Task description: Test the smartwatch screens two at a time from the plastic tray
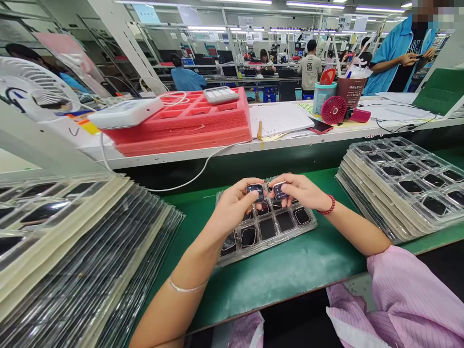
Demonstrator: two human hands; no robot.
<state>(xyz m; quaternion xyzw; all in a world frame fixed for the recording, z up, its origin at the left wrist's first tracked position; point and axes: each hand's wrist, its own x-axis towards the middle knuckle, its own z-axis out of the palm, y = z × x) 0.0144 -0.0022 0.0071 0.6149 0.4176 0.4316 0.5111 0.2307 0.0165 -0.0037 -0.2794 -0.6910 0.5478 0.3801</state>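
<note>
My left hand (237,200) is closed on a smartwatch case without a strap (255,191), the thumb lying across its lit screen. A second strapless smartwatch (279,191), also lit, is pinched in my right hand (299,189), its thumb on the screen. The two watches are held side by side, slightly apart. Beneath both hands a clear plastic tray (268,244) lies on the green mat, with dark square watch faces in its compartments. Part of the tray is hidden behind my hands.
Tall stacks of similar trays stand at left (108,270) and right (384,193). A shelf (203,149) ahead carries red foam (217,123), papers (282,120), a phone (321,126), a pink fan (334,109) and cups. A white cable (188,182) hangs down. Co-workers are beyond.
</note>
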